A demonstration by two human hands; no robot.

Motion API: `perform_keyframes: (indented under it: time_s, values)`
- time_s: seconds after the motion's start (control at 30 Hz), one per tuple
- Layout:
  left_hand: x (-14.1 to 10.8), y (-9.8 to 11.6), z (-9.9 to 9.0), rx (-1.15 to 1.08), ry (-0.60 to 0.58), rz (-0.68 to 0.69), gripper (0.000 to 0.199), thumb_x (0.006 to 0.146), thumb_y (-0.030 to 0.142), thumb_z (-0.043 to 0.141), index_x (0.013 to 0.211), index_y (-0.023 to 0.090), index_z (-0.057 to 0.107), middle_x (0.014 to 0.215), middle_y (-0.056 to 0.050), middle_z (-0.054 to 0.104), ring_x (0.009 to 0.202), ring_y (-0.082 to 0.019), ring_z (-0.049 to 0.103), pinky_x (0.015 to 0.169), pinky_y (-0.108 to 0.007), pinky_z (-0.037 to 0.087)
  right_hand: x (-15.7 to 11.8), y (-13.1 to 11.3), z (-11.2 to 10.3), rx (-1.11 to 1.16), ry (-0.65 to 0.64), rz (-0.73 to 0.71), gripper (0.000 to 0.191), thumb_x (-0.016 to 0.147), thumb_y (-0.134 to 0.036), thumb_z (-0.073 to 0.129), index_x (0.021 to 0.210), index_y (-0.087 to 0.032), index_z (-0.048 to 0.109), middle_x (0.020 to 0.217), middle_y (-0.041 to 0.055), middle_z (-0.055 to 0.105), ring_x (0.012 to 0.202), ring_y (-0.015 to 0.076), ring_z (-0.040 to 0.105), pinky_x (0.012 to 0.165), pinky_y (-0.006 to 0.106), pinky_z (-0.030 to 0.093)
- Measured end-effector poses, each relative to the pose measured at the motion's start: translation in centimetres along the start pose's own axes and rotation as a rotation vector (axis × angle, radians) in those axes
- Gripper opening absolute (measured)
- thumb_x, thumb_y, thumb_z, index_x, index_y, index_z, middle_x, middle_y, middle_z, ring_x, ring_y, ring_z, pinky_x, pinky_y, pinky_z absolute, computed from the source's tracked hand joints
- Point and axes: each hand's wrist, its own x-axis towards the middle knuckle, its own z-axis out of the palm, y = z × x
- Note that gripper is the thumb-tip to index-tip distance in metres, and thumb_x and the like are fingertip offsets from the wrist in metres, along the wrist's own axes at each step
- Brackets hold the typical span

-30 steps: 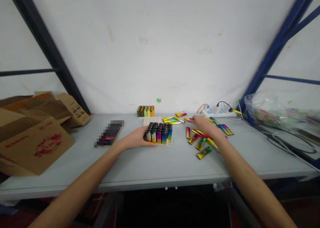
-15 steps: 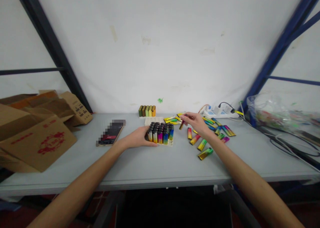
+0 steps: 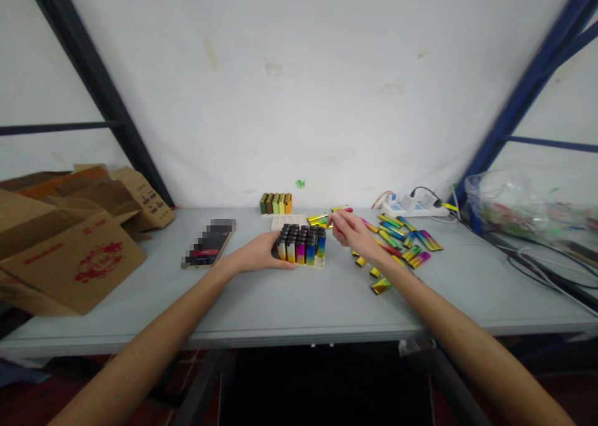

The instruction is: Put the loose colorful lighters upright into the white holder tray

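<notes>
Rows of upright lighters [image 3: 301,245] with black tops and shiny multicoloured bodies stand in a pale holder [image 3: 319,264]. My left hand [image 3: 261,251] is closed round the left side of this block, with the thumb along the front. Just right of the block, my right hand [image 3: 351,231] pinches a lighter [image 3: 329,221], mostly hidden by the fingers. Several loose metallic lighters [image 3: 387,239] lie scattered under and beyond my right forearm.
Behind the block lies a pale tray with holes [image 3: 287,221], and a group of green-to-orange lighters [image 3: 275,204] stands by the wall. A phone [image 3: 208,245] and cardboard boxes [image 3: 84,251] are on the left. A power strip [image 3: 411,208] and plastic bag [image 3: 509,208] are on the right.
My right hand has moved left, closer to the block, with the lighter in its fingers. My left hand keeps its hold on the block.
</notes>
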Motion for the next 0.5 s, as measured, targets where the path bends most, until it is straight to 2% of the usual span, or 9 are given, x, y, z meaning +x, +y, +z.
perform_keyframes:
  time_s: [0.03, 0.1, 0.17, 0.27, 0.33, 0.37, 0.4, 0.43, 0.5]
  values:
    - [0.02, -0.02, 0.01, -0.001, 0.000, -0.001, 0.087, 0.063, 0.064, 0.085, 0.134, 0.019, 0.062, 0.135, -0.012, 0.069, 0.122, -0.035, 0.065, 0.110, -0.044, 0.050, 0.11, 0.04, 0.13, -0.003, 0.000, 0.048, 0.047, 0.096, -0.065, 0.056, 0.089, -0.018, 0.061, 0.067, -0.0001, 0.058, 0.059, 0.0139, 0.056, 0.050, 0.025, 0.043]
    - [0.04, 0.00, 0.01, -0.007, -0.005, 0.008, 0.086, 0.064, 0.063, 0.085, 0.134, 0.019, 0.063, 0.136, -0.011, 0.069, 0.122, -0.035, 0.065, 0.110, -0.044, 0.050, 0.31, 0.18, 0.33, -0.014, -0.004, 0.123, 0.039, 0.099, -0.053, 0.059, 0.107, -0.015, 0.066, 0.095, 0.0077, 0.070, 0.083, 0.0202, 0.067, 0.068, 0.032, 0.057]
    - [0.04, 0.10, -0.01, -0.016, -0.003, 0.029, 0.086, 0.065, 0.062, 0.085, 0.135, 0.019, 0.062, 0.137, -0.010, 0.069, 0.122, -0.035, 0.065, 0.110, -0.043, 0.049, 0.44, 0.37, 0.47, -0.014, -0.002, 0.150, 0.037, 0.099, -0.041, 0.064, 0.126, -0.016, 0.063, 0.124, 0.0111, 0.066, 0.105, 0.0243, 0.067, 0.087, 0.043, 0.059]
    - [0.01, 0.30, -0.05, -0.014, 0.012, 0.035, 0.086, 0.064, 0.062, 0.086, 0.135, 0.019, 0.063, 0.135, -0.009, 0.070, 0.121, -0.035, 0.066, 0.109, -0.042, 0.050, 0.42, 0.63, 0.58, -0.003, 0.011, 0.185, 0.041, 0.098, -0.037, 0.065, 0.134, -0.018, 0.059, 0.135, 0.0108, 0.061, 0.114, 0.0254, 0.064, 0.095, 0.048, 0.057]
    - [-0.01, 0.39, -0.07, -0.016, 0.005, 0.023, 0.086, 0.064, 0.062, 0.086, 0.135, 0.019, 0.063, 0.133, -0.009, 0.071, 0.119, -0.035, 0.067, 0.107, -0.041, 0.052, 0.31, 0.68, 0.63, 0.004, 0.026, 0.198, 0.034, 0.100, -0.040, 0.061, 0.122, -0.015, 0.065, 0.120, 0.0096, 0.067, 0.101, 0.0230, 0.067, 0.084, 0.040, 0.060]
    - [-0.01, 0.42, -0.07, -0.019, -0.002, 0.016, 0.086, 0.064, 0.062, 0.086, 0.135, 0.019, 0.063, 0.132, -0.009, 0.071, 0.118, -0.035, 0.068, 0.105, -0.041, 0.053, 0.24, 0.65, 0.65, 0.013, 0.037, 0.201, 0.033, 0.102, -0.044, 0.055, 0.108, -0.014, 0.068, 0.103, 0.0078, 0.068, 0.087, 0.0197, 0.067, 0.071, 0.033, 0.059]
    - [-0.01, 0.44, -0.07, -0.023, -0.008, 0.012, 0.086, 0.065, 0.062, 0.086, 0.136, 0.019, 0.063, 0.132, -0.009, 0.071, 0.117, -0.034, 0.068, 0.105, -0.041, 0.053, 0.17, 0.58, 0.69, 0.034, 0.052, 0.205, 0.040, 0.103, -0.047, 0.048, 0.089, -0.014, 0.066, 0.083, 0.0050, 0.064, 0.069, 0.0158, 0.061, 0.056, 0.027, 0.052]
    - [0.00, 0.45, -0.07, -0.025, -0.013, 0.011, 0.086, 0.065, 0.062, 0.085, 0.136, 0.020, 0.062, 0.132, -0.009, 0.071, 0.118, -0.034, 0.068, 0.105, -0.041, 0.053, 0.09, 0.47, 0.74, 0.069, 0.069, 0.208, 0.049, 0.103, -0.051, 0.041, 0.073, -0.017, 0.058, 0.066, 0.0016, 0.054, 0.054, 0.0125, 0.050, 0.044, 0.023, 0.039]
    - [0.02, 0.44, -0.07, -0.018, -0.014, 0.011, 0.087, 0.065, 0.063, 0.085, 0.137, 0.020, 0.061, 0.134, -0.009, 0.070, 0.120, -0.034, 0.067, 0.106, -0.041, 0.053, -0.08, 0.17, 0.85, 0.153, 0.097, 0.216, 0.053, 0.100, -0.055, 0.033, 0.059, -0.022, 0.039, 0.053, -0.0035, 0.032, 0.044, 0.0100, 0.026, 0.038, 0.024, 0.018]
